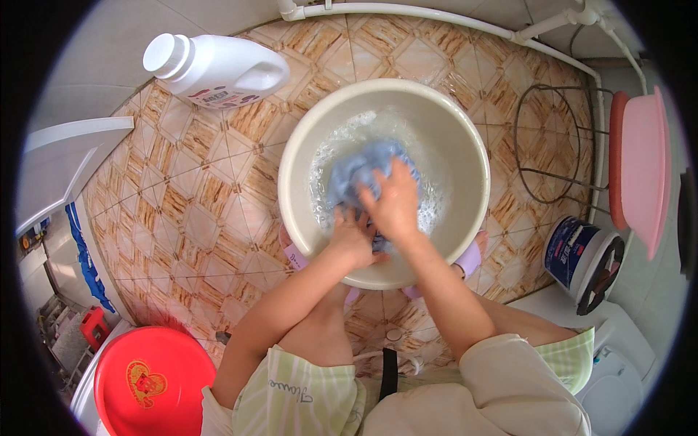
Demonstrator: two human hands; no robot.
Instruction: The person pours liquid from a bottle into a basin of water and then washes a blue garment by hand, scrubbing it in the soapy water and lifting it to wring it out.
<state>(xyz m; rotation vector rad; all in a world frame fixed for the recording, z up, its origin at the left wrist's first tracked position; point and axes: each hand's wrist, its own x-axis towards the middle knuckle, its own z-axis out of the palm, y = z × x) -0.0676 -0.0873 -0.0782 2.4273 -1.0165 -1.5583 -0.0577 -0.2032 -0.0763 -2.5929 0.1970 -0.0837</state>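
A round cream plastic basin (463, 163) stands on the tiled floor, holding sudsy water and a wet, bunched-up blue cloth (354, 171). My right hand (392, 201) presses on the cloth's near right part, slightly blurred, with its fingers spread over the fabric. To its left, my left hand (354, 237) lies at the near edge of the cloth, low in the basin, its fingertips partly in the suds and against the fabric. Whether its fingers grip any of it cannot be made out.
A white detergent bottle (229, 65) stands at the back left. Near left is a red basin (180, 376). At the right are a wire rack (578, 131), a pink basin (646, 163) and a labelled bucket (578, 256). White pipes (414, 11) run along the wall.
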